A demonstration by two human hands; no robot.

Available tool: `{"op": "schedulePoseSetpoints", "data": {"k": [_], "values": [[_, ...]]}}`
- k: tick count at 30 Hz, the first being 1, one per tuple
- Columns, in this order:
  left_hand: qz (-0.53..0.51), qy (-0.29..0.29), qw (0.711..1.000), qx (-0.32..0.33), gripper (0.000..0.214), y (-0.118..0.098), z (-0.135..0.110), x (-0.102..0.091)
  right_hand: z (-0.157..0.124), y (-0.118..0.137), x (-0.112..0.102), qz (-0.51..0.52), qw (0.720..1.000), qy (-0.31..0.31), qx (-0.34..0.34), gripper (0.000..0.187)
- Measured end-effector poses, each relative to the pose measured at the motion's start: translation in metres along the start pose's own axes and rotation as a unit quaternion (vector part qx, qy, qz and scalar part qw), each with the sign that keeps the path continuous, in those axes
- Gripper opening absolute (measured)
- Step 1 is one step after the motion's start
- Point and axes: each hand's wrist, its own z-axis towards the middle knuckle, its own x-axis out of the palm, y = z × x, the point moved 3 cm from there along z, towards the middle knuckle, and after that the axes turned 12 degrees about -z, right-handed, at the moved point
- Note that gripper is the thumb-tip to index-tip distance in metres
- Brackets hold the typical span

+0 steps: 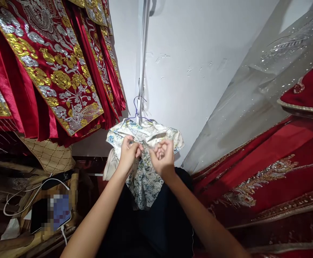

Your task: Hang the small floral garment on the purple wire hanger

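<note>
Floral-print garment (146, 175), at the centre of my clock face, has larger things all round it. Widest is the red beaded fabric (266, 179) at three o'clock; next, between ten and eleven, hang red panels (48, 64) thick with gold and silver embroidery. Sheer, sparkling fabric (226, 114) slants up at two, and a pale pole (143, 50) runs up at twelve. My short-sleeved floral piece hangs just below that pole, with tan criss-cross cloth (51, 154) off at nine. Before its front, my left hand (129, 152) sits towards ten and my right hand (163, 157) towards two, near each other, fingers curled inward; blurred as they are, I can't fairly tell whether the tips pinch anything. Smallest, at twelve, is the thin purple hanger (136, 111) bearing it.
</note>
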Motion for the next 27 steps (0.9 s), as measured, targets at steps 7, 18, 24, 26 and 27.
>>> {"op": "schedulePoseSetpoints", "data": {"k": [7,18,24,26,27], "values": [[0.012,0.008,1.000,-0.020,0.035,0.009,-0.008,0.003,-0.018,-0.017,0.045,-0.237,0.952,0.193,0.020,0.018],[-0.011,-0.021,0.999,0.032,0.041,-0.048,0.066,0.021,-0.055,-0.036,0.031,-0.197,0.952,0.229,-0.049,0.037],[0.026,0.084,0.994,0.057,0.033,-0.034,0.039,0.029,0.030,0.004,-0.019,-0.042,0.989,0.140,-0.009,0.041],[0.033,0.103,0.992,0.065,0.032,-0.030,0.033,0.027,0.059,0.023,-0.023,-0.066,0.986,0.139,-0.071,0.039],[0.035,0.106,0.991,0.075,0.032,-0.029,0.031,0.025,0.069,0.030,-0.021,-0.093,0.978,0.154,-0.100,0.031]]}}
